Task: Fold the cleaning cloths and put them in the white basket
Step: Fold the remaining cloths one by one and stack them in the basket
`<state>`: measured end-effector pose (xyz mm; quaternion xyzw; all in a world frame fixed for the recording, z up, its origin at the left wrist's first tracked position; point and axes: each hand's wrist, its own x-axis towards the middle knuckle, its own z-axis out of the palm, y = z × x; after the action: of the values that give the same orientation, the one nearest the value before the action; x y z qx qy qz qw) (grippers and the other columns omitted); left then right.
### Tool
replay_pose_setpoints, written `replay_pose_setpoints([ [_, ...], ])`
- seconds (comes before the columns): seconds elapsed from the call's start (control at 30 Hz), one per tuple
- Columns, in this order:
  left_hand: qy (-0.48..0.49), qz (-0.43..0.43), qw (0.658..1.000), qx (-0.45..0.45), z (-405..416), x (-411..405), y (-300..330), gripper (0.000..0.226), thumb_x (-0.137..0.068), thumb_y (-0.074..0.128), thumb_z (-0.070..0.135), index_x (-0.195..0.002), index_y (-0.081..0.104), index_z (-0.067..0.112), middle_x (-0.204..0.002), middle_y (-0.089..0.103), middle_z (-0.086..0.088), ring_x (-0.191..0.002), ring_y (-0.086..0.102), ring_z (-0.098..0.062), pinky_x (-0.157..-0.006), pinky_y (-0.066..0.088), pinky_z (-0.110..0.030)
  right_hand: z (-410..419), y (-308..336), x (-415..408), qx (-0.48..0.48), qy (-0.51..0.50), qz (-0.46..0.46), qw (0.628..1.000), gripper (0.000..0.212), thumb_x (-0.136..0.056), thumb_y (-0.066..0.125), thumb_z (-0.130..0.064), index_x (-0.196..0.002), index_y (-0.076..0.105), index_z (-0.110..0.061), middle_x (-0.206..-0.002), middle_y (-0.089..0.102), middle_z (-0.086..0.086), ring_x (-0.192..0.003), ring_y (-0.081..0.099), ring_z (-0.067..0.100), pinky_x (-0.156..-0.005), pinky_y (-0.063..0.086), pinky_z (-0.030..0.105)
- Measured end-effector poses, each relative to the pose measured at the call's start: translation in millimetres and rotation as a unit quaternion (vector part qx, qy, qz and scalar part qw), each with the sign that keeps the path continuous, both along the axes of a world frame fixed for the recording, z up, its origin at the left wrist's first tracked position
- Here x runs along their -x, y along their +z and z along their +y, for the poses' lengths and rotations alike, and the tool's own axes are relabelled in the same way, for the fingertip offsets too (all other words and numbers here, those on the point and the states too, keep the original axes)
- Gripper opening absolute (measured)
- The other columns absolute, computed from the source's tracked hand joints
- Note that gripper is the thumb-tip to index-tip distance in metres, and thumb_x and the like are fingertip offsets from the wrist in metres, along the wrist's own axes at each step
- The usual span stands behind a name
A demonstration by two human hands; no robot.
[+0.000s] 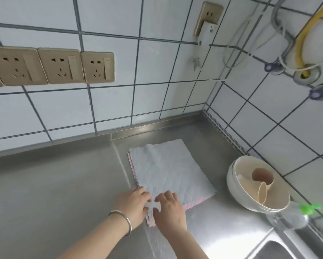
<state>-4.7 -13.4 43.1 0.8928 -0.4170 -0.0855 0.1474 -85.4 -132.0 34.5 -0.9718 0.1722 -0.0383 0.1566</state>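
Note:
A stack of square cleaning cloths [166, 165] lies flat on the steel counter [54, 184], a pale blue-white one on top and a pink one showing at the edges. My left hand [133, 202], with a metal bangle on the wrist, rests on the near corner of the stack with fingers fairly straight. My right hand [171, 208] lies beside it on the same near edge, fingers spread and flat on the cloth. No white basket is in view.
White bowls [237, 186] holding beige cups stand at the right of the cloths. A clear bottle with a green cap [306, 210] lies by the sink [280, 247] at the lower right. Tiled walls with sockets [59, 66] and pipes close the corner.

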Motion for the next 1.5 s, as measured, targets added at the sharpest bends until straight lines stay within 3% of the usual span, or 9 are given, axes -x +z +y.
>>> replay_pose_setpoints([
  [0.1, -0.031, -0.015, 0.999, -0.026, -22, -2, -18, 0.044, -0.031, 0.086, 0.045, -0.066, 0.063, 0.033, -0.072, 0.056, 0.015, -0.065, 0.06, -0.006, -0.048, 0.045, -0.015, -14, -17, 6, 0.006, -0.007, 0.023, 1.0, 0.029, -0.082, 0.064, -0.023, -0.11, 0.062, -0.021, -0.111, 0.054, -0.005, -0.108, 0.051, 0.019, -0.087, 0.046, 0.028],
  [0.27, -0.01, -0.014, 0.996, -0.085, -44, 6, -43, 0.045, -0.076, 0.059, 0.048, -0.114, 0.054, 0.024, -0.118, 0.046, 0.004, -0.113, 0.044, -0.018, -0.09, 0.039, -0.03, -35, -39, 16, 0.007, 0.011, 0.089, 0.996, 0.037, -0.09, 0.053, -0.027, -0.126, 0.05, -0.021, -0.127, 0.044, -0.003, -0.121, 0.038, 0.019, -0.101, 0.034, 0.03],
  [0.43, -0.034, -0.032, 0.997, -0.069, -38, 12, -68, 0.047, -0.057, 0.047, 0.074, -0.055, 0.06, 0.029, -0.063, 0.051, 0.01, -0.051, 0.057, -0.011, -0.039, 0.041, -0.023, -38, -56, 27, -0.004, -0.007, 0.101, 0.995, 0.048, -0.036, 0.077, -0.034, -0.083, 0.065, -0.033, -0.081, 0.055, -0.013, -0.072, 0.059, 0.01, -0.056, 0.049, 0.018],
  [0.53, -0.028, -0.038, 0.995, -0.091, -36, 14, -76, 0.048, -0.036, 0.074, 0.07, -0.055, 0.06, 0.029, -0.062, 0.052, 0.009, -0.05, 0.056, -0.011, -0.038, 0.04, -0.02, -38, -64, 27, 0.024, 0.001, 0.103, 0.994, 0.049, -0.024, 0.077, -0.038, -0.07, 0.062, -0.036, -0.072, 0.055, -0.016, -0.062, 0.056, 0.007, -0.047, 0.045, 0.014],
  [0.9, 0.015, -0.029, 0.995, -0.098, -42, 27, -74, 0.051, -0.02, 0.088, 0.041, -0.055, 0.057, 0.021, -0.056, 0.053, 0.002, -0.046, 0.055, -0.021, -0.037, 0.04, -0.028, -43, -76, 26, 0.016, -0.003, 0.052, 0.999, 0.045, -0.03, 0.088, -0.036, -0.066, 0.063, -0.027, -0.071, 0.056, -0.01, -0.059, 0.057, 0.011, -0.039, 0.044, 0.016],
  [1.1, 0.035, 0.065, 0.996, -0.048, -38, 12, -76, 0.051, -0.029, 0.077, 0.072, -0.051, 0.054, 0.032, -0.055, 0.049, 0.016, -0.049, 0.054, -0.002, -0.038, 0.019, -0.014, -43, -80, 24, 0.026, -0.023, 0.025, 0.999, 0.042, -0.032, 0.088, -0.035, -0.064, 0.061, -0.031, -0.072, 0.055, -0.013, -0.061, 0.056, 0.009, -0.041, 0.043, 0.014],
  [1.27, 0.043, 0.03, 0.997, -0.052, -36, 11, -76, 0.038, -0.033, 0.087, 0.043, -0.047, 0.054, 0.03, -0.055, 0.049, 0.014, -0.05, 0.055, -0.005, -0.033, 0.031, -0.015, -42, -84, 21, 0.031, -0.047, 0.02, 0.998, 0.03, -0.042, 0.08, -0.038, -0.064, 0.06, -0.033, -0.073, 0.054, -0.013, -0.063, 0.056, 0.01, -0.045, 0.047, 0.02],
  [1.4, 0.069, 0.011, 0.997, -0.02, -37, 8, -72, 0.036, -0.044, 0.087, 0.041, -0.052, 0.054, 0.031, -0.054, 0.052, 0.016, -0.045, 0.054, -0.004, -0.04, 0.02, -0.016, -43, -76, 15, 0.047, -0.049, -0.017, 0.998, 0.018, -0.058, 0.052, -0.05, -0.059, 0.058, -0.034, -0.067, 0.051, -0.014, -0.061, 0.054, 0.01, -0.052, 0.045, 0.02],
  [1.5, 0.111, 0.02, 0.994, 0.013, -40, 6, -58, 0.01, -0.078, 0.069, 0.04, -0.079, 0.066, 0.03, -0.081, 0.067, 0.015, -0.073, 0.064, -0.01, -0.054, 0.038, -0.023, -43, -69, 7, 0.063, -0.024, -0.026, 0.997, 0.015, -0.057, 0.071, -0.044, -0.055, 0.062, -0.032, -0.065, 0.054, -0.014, -0.059, 0.055, 0.011, -0.051, 0.041, 0.02],
])
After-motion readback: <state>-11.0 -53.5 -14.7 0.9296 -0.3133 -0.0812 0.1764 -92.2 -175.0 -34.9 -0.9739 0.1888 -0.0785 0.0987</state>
